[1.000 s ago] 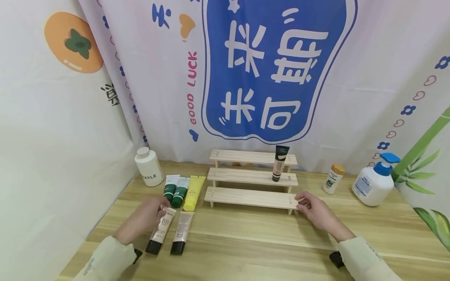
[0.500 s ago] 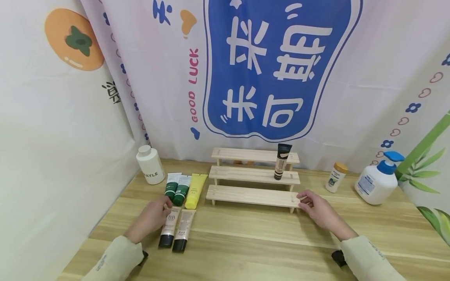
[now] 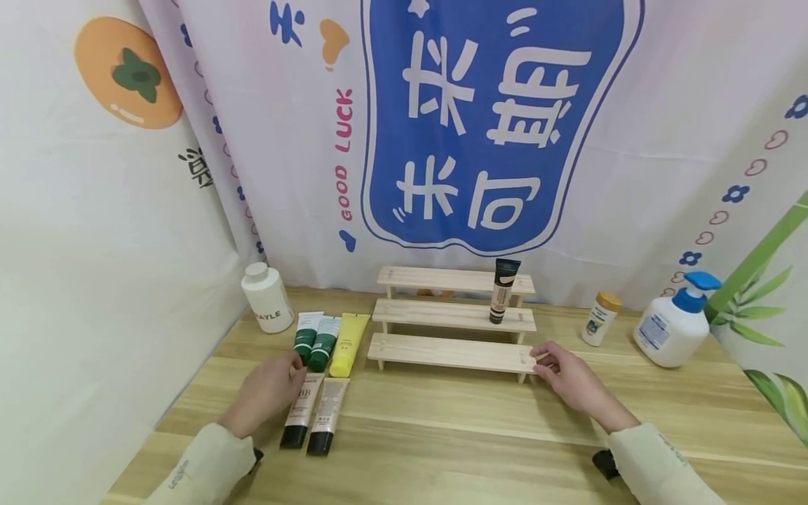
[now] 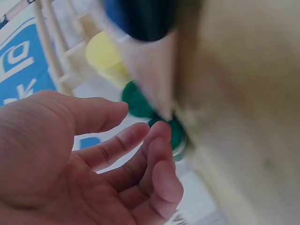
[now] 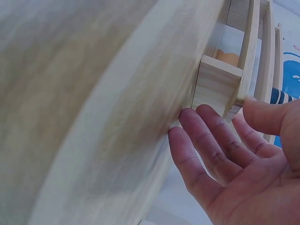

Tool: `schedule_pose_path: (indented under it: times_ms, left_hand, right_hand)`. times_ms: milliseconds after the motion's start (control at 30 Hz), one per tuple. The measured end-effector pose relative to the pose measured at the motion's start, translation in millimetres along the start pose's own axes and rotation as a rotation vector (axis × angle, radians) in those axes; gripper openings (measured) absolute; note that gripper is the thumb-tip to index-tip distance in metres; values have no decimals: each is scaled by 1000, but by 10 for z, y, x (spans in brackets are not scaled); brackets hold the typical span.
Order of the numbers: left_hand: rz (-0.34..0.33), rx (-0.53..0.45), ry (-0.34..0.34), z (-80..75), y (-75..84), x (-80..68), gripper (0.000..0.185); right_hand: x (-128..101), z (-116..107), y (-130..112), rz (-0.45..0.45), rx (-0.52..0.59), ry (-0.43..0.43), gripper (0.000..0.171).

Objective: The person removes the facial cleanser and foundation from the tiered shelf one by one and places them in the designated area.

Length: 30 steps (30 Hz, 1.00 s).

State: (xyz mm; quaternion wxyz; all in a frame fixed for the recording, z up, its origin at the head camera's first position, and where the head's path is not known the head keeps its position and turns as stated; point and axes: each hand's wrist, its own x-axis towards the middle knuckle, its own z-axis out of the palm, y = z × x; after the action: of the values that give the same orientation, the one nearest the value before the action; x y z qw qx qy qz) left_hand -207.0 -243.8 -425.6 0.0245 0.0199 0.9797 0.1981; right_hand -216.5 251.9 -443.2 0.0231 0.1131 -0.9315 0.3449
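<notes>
**Resting two hands beside tubes and a stepped rack**

Standing at the far left of the desk (image 3: 442, 414) is a white bottle (image 3: 267, 297). Just right of it, two green tubes (image 3: 315, 341) and a yellow tube (image 3: 348, 344) are lying side by side, their ends pointing near and far. Nearer, the left hand (image 3: 268, 391) is lying on the desk with relaxed, loosely bent fingers, its fingertips touching the far end of the BB tube (image 3: 301, 409); it is not gripping anything. A second beige tube (image 3: 326, 416) with a black cap is lying just beside the BB tube on its right. The left wrist view is showing the open palm and loosely bent fingers, with blurred green and yellow caps beyond them.

Sitting in the middle is a three-step wooden rack (image 3: 451, 319). A beige tube with a black top (image 3: 501, 292) is standing upright on the middle step, toward the right end.

The right hand (image 3: 568, 379) is lying open at the right end of the lowest step, fingers fairly straight and fingertips touching the wood, holding nothing. The right wrist view is showing the fingers (image 5: 211, 140) against the rack's end piece.

Further right, a small bottle with an orange cap (image 3: 600, 320) is standing far on the desk, and a white pump bottle with a blue head (image 3: 674, 322) is standing beyond it.
</notes>
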Motion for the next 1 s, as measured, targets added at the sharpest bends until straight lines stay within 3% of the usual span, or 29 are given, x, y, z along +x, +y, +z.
schedule_pose_path:
  times_ms: [233,367,500,800,1000]
  left_hand:
    - [142,26,131,-280,256,3,10]
    - [211,23,164,-359,481,52,10]
    - [274,29,186,-363,731,143,12]
    - [518,-20,357,-272,1386,479,20]
    - [671,-35,338,-233,1868,629,36]
  right_hand:
    - [-3,0,2,2,5,-3,22]
    - [-4,-1,6,2,7,-4,22]
    - [1,1,-6,4,0,-4,22]
    - [-3,-2,-8,-6,-9,5,23]
    - [-8,-8,-16,-15,-6,14,23]
